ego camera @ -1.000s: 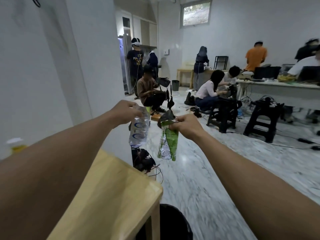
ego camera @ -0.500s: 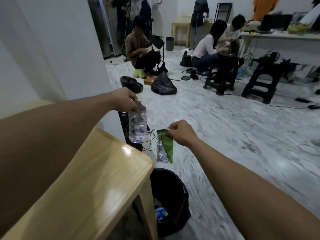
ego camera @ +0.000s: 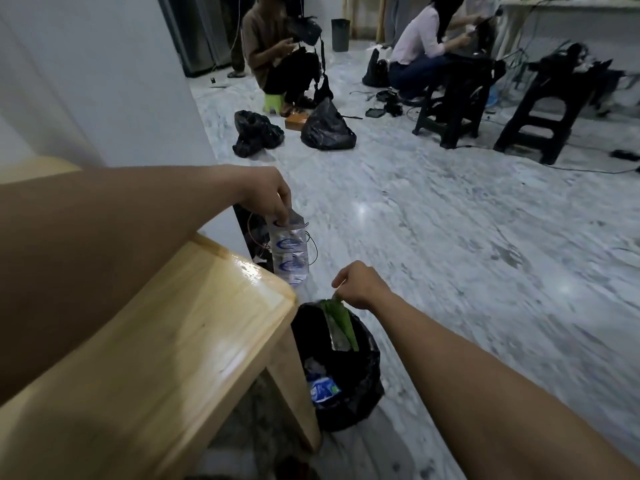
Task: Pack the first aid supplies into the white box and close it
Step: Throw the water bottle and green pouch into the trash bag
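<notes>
Black plastic lines the waste bin (ego camera: pixel 360 403) that stands on the marble floor (ego camera: pixel 467 254) just beside the leg of the wooden table (ego camera: pixel 194 341), and this bin is now the centre of the action. Half a second ago the person's right hand (ego camera: pixel 360 285) held the green and clear wrapper (ego camera: pixel 341 323) higher, out over the open floor beyond the bin; it has since come down, so the wrapper hangs right over the bin's mouth with its lower end at or just inside the rim. The fingertips of that hand are pinched on the wrapper's top edge. The left hand (ego camera: pixel 266 192) has stayed up beyond the table corner, farther from the bin, with its fingers pressed together on the top of a clear wrapper with blue printing (ego camera: pixel 289 251), which dangles free above the floor. A crushed bottle with a blue label (ego camera: pixel 323 391) already lies inside the bin. This looks like waste disposal rather than packing: both pieces appear to be empty packaging, and the green one seems about to be dropped. The white box and the first aid supplies are nowhere in view, so how far the packing has gone cannot be judged.
</notes>
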Available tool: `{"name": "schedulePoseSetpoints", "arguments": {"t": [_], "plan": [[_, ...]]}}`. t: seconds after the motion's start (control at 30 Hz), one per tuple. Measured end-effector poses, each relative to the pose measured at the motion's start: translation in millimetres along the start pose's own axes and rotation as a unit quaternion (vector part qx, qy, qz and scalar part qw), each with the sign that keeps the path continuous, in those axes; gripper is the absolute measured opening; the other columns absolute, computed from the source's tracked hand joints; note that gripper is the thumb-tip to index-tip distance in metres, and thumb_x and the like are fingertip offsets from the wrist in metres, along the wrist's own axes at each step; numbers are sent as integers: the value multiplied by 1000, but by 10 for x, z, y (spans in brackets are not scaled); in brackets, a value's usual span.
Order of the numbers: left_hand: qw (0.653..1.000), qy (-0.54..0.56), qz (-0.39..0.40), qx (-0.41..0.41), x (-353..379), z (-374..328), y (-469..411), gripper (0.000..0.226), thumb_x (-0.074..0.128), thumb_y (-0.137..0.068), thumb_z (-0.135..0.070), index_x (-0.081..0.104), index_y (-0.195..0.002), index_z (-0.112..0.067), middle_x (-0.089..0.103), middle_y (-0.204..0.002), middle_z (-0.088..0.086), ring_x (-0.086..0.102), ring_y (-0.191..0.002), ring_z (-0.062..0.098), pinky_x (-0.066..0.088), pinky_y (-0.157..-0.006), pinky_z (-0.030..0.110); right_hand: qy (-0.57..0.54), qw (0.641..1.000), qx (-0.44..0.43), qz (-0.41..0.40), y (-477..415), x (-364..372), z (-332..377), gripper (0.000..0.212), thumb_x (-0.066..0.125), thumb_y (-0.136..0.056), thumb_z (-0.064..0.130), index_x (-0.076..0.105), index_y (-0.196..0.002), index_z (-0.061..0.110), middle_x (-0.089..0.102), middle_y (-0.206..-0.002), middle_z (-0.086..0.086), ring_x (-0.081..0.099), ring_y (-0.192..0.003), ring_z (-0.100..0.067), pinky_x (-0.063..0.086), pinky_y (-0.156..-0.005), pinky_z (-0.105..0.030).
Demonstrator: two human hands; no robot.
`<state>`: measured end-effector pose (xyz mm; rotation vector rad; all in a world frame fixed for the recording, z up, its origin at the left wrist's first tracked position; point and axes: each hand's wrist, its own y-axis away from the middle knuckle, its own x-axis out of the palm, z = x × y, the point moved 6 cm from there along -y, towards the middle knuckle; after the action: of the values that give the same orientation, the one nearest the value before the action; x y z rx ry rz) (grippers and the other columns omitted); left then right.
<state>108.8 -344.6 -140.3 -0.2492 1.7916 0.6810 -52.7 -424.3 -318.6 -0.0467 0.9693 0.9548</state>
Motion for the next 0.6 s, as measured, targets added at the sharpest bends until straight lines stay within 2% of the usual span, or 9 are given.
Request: {"name": "schedulePoseSetpoints", "arguments": {"t": [0.13,0.27,0.33,0.4,0.47,0.53,0.6], "plan": [[1000,2,28,1,54,-65,-3,11,82,-75,-22,71,-77,-22,65,-84,-5,56,-79,15,46,-72,29,-9,1000,-7,-26,-11,-130,27,13,67,-81,14,73,-92,17,72,-100,-6,66,-98,-27,56,-88,-41],[997,26,68,-1,82,-147,75,16,87,-71,-21,75,-82,-20,68,-83,-6,59,-79,11,46,-65,24,-29,995,-21,-88,49,-451,182,23,60,-81,9,74,-97,2,74,-103,-16,67,-101,-32,57,-87,-43],[998,30,62,-6,8,-167,125,18,88,-69,-25,75,-81,-23,69,-88,-6,62,-85,13,51,-71,28,-38,993,-25,-107,94,-638,279,23,57,-83,9,74,-98,4,73,-102,-14,66,-98,-31,56,-83,-38],[999,25,34,-11,-115,-164,185,16,86,-71,-30,75,-81,-24,70,-94,-4,64,-94,19,52,-79,33,-44,992,-36,-116,157,-817,399,23,56,-86,11,73,-100,7,71,-102,-11,65,-94,-28,54,-78,-33],[1000,4,-15,-11,-265,-146,277,15,81,-77,-34,73,-85,-23,70,-100,0,62,-96,20,51,-77,33,-42,989,-55,-128,254,-988,552,23,55,-88,14,73,-102,7,70,-102,-10,64,-91,-26,53,-76,-32],[997,-32,-66,-11,-423,-123,435,22,74,-85,-38,72,-96,-19,70,-104,3,61,-93,21,47,-74,32,-30,986,-78,-145,374,-1141,735,25,55,-89,17,72,-102,5,72,-102,-12,65,-94,-28,56,-82,-37],[991,-72,-108,-16,-577,-82,653,34,66,-90,-44,68,-111,-17,69,-112,4,61,-98,23,50,-79,35,-13,982,-103,-156,524,-1273,949,27,54,-91,21,70,-105,3,71,-105,-13,65,-96,-29,56,-85,-43]]}}
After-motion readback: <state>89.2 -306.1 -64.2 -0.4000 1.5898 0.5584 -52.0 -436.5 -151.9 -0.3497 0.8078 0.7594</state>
